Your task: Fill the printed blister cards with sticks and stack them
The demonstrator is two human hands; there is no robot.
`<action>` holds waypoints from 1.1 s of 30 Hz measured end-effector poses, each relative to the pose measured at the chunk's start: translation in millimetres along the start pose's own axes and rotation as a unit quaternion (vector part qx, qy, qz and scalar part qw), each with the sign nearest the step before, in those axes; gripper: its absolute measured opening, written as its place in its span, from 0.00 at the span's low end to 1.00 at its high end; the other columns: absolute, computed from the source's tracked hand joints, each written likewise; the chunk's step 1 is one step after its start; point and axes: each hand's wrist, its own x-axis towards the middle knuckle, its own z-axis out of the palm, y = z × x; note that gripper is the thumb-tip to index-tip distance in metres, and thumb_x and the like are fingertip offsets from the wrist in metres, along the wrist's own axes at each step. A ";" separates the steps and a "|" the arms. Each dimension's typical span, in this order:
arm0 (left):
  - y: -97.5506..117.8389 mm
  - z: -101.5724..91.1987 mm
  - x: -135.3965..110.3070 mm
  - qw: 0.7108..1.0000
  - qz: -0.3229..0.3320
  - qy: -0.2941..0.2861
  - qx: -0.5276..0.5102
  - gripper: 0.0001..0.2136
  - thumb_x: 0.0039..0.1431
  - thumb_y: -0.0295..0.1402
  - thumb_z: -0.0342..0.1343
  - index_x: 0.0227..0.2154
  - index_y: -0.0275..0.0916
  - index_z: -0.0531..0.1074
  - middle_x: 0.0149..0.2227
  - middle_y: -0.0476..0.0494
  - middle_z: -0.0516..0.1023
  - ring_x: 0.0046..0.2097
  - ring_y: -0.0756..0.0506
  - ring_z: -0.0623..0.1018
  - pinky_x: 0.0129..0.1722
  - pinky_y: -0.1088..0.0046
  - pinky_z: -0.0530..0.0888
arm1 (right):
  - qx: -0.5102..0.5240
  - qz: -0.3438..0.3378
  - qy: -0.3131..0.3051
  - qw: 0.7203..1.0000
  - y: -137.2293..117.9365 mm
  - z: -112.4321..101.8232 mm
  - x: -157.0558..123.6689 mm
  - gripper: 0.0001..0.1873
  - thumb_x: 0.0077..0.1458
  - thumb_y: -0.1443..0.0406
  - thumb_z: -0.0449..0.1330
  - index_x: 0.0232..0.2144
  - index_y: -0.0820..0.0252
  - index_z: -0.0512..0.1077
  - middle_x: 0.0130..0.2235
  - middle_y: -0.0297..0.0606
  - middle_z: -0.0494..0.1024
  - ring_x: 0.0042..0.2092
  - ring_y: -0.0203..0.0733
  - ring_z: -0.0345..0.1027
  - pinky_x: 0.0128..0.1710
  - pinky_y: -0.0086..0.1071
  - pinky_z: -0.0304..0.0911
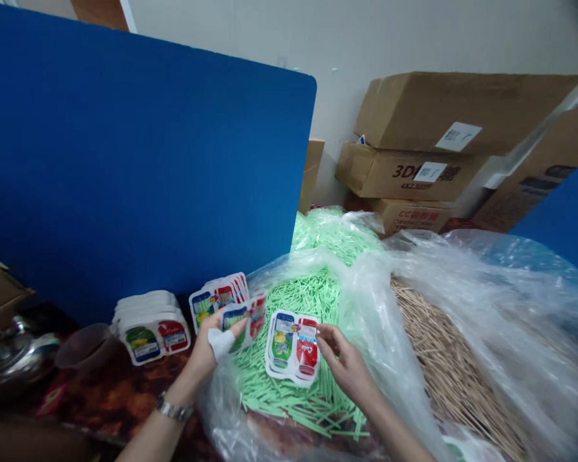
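Note:
My left hand (210,346), with a white bandage on the thumb and a watch on the wrist, is closed on one printed card (245,318) showing small bottle pictures. My right hand (345,367) pinches a small stack of the same cards (292,348) by its right edge, above the green sticks. Just behind my left hand a row of cards (220,295) leans against the blue panel. Further left another stack of cards (152,325) lies on the dark table.
A clear plastic bag (366,301) holds a heap of green sticks (308,301); a second bag (491,308) holds brown sticks (443,359). A blue divider panel (139,167) stands behind. Cardboard boxes (443,141) are stacked at the wall. A metal pot (14,359) and a cup (84,346) sit at left.

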 end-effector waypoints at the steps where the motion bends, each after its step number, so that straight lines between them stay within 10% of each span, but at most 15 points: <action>1: -8.3 -8.9 8.1 1.000 0.005 0.021 0.014 0.18 0.50 0.43 0.62 0.37 0.32 0.76 0.34 0.39 0.84 0.32 0.41 0.82 0.33 0.66 0.79 | -0.048 -0.010 -0.003 0.999 5.6 2.3 7.8 0.17 0.60 0.56 0.50 0.46 0.59 0.66 0.41 0.43 0.75 0.40 0.45 0.71 0.42 0.38 0.66; 10: -50.2 -47.1 44.5 0.965 0.052 0.156 0.203 0.21 0.47 0.46 0.61 0.39 0.35 0.75 0.41 0.33 0.78 0.44 0.31 0.77 0.43 0.53 0.73 | -0.401 0.007 -0.053 0.915 21.7 11.7 64.8 0.24 0.54 0.58 0.60 0.52 0.59 0.65 0.48 0.47 0.69 0.46 0.48 0.68 0.41 0.35 0.63; 17: -33.4 -31.0 35.9 0.877 0.163 0.220 0.395 0.31 0.56 0.38 0.55 0.60 0.29 0.58 0.61 0.22 0.57 0.61 0.26 0.60 0.56 0.47 0.60 | -0.399 0.009 -0.044 0.916 18.8 7.1 74.9 0.08 0.54 0.60 0.59 0.32 0.58 0.71 0.37 0.40 0.71 0.40 0.45 0.66 0.37 0.32 0.59; 21: -14.8 -2.5 10.2 0.913 0.200 0.145 0.325 0.22 0.58 0.37 0.54 0.54 0.35 0.65 0.58 0.29 0.63 0.60 0.32 0.64 0.58 0.53 0.61 | -0.368 -0.015 -0.024 0.929 12.3 -2.1 72.7 0.08 0.59 0.62 0.54 0.31 0.58 0.71 0.34 0.38 0.72 0.41 0.44 0.66 0.39 0.32 0.58; 27: 4.4 74.4 -31.3 0.990 0.049 -0.086 0.101 0.41 0.46 0.38 0.64 0.63 0.37 0.53 0.65 0.29 0.56 0.65 0.31 0.57 0.61 0.51 0.57 | 0.033 0.006 -0.030 0.999 -24.2 -9.1 39.1 0.15 0.58 0.53 0.54 0.30 0.58 0.66 0.28 0.30 0.70 0.30 0.37 0.65 0.29 0.28 0.59; 33: 7.3 117.5 -39.0 0.976 -0.054 -0.178 -0.116 0.49 0.44 0.32 0.65 0.65 0.39 0.40 0.61 0.28 0.63 0.55 0.36 0.73 0.53 0.57 0.70 | 0.346 0.057 -0.056 0.935 -54.1 4.8 -3.7 0.19 0.52 0.49 0.60 0.34 0.57 0.65 0.32 0.33 0.72 0.34 0.38 0.67 0.37 0.31 0.64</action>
